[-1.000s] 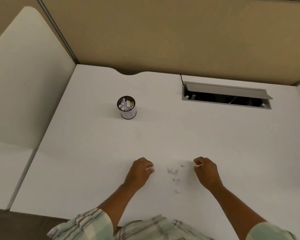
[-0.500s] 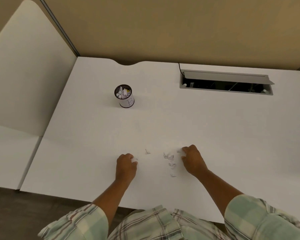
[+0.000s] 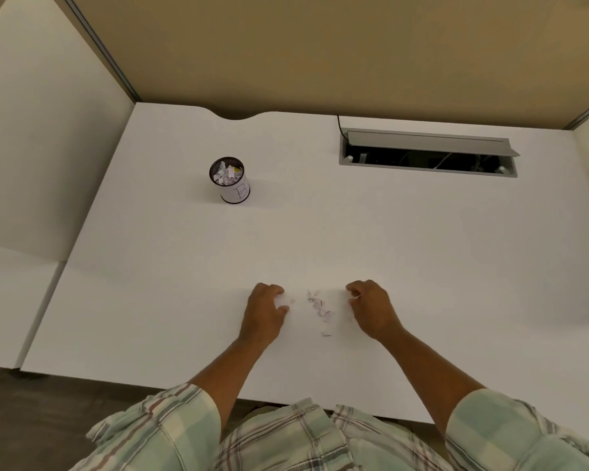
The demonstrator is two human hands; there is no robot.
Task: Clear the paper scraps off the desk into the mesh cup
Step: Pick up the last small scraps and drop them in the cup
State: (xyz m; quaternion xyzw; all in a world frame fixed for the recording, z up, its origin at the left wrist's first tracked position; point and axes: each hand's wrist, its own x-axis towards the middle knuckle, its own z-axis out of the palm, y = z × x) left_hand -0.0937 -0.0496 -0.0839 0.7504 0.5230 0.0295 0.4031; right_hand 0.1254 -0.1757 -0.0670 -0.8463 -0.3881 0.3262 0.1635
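A small pile of white paper scraps [image 3: 318, 305] lies on the white desk [image 3: 422, 249] near its front edge. My left hand [image 3: 266, 311] rests just left of the pile, fingers curled and thumb towards a tiny scrap [image 3: 291, 301]; whether it holds paper is unclear. My right hand [image 3: 371, 307] sits just right of the pile, its fingertips pinched on a white scrap. The black mesh cup [image 3: 230, 180], wrapped in a white label marked "B", stands far back on the left, apart from both hands and filled with crumpled paper.
An open grey cable hatch [image 3: 429, 153] with wires inside is set into the desk at the back right. Beige partition walls [image 3: 320, 52] close off the back. A white side panel [image 3: 41, 147] and a lower surface stand to the left.
Both hands have shifted around the scrap pile and now flank it closely. The loose scrap seen left of the pile half a second ago now lies by my left thumb. The cup has not moved.
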